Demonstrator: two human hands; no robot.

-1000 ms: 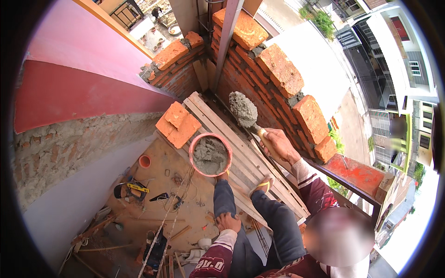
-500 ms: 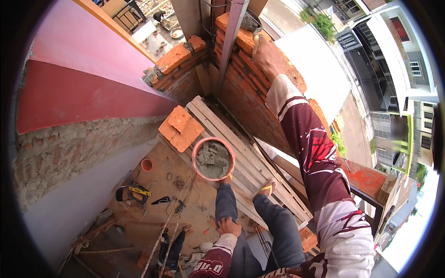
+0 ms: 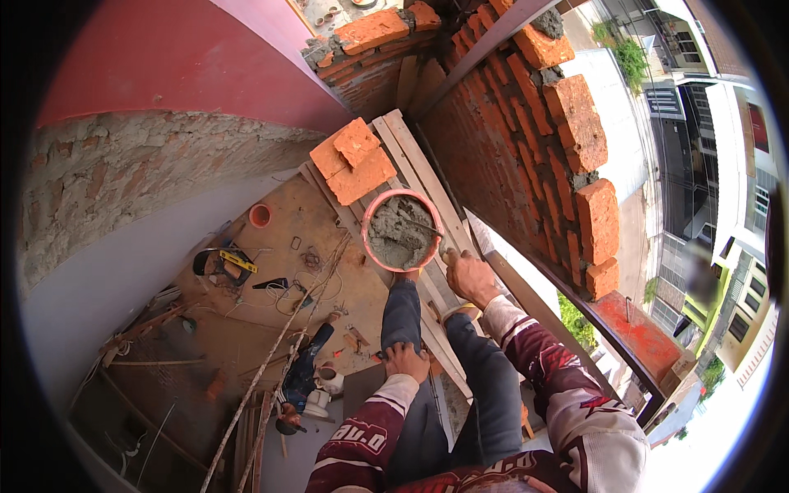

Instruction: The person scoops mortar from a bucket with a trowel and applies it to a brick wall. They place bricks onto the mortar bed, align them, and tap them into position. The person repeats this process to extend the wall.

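My right hand [image 3: 472, 278] grips the handle of a trowel [image 3: 428, 228] beside a round pink bucket [image 3: 400, 191]. The trowel's blade is sunk in the grey mortar [image 3: 394, 234] that fills the bucket, so its shape is mostly hidden. My left hand [image 3: 407, 361] rests on my left knee, fingers lying flat and holding nothing. On the planks beyond the bucket sit several orange bricks [image 3: 348, 161]. To the right rises a brick wall [image 3: 526, 156], topped by a row of bricks with grey mortar between some of them; a lump of mortar [image 3: 548, 23] lies at its far end.
Wooden planks [image 3: 431, 177] carry my feet and the bucket. Far below on the left, the floor [image 3: 271, 320] holds a small orange pot [image 3: 260, 215], a yellow level [image 3: 238, 261] and cords. A person [image 3: 306, 370] is down there. Ropes [image 3: 283, 361] hang at the left; a street lies beyond the wall.
My right hand has come down from the top of the wall to the bucket with the trowel, whose blade is now in the mortar. My left hand stays on my knee. The view has shifted.
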